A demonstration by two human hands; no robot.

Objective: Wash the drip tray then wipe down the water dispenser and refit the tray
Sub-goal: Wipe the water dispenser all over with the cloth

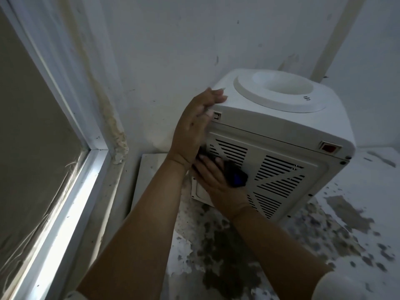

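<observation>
Here the white plastic water dispenser (281, 135) stands on a stained, peeling surface (324, 224) in a wall corner, its slotted rear vent panel (277, 172) facing the camera and a round bottle well on top. The left hand (194, 126) rests its straight fingers over the upper corner. The right hand (214, 180) presses a dark, crumpled cloth (236, 176) against the vents, fingers loosely bent over it.

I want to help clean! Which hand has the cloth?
The right hand presses the dark cloth on the water dispenser's vented back; the left hand only steadies its top corner.
</observation>
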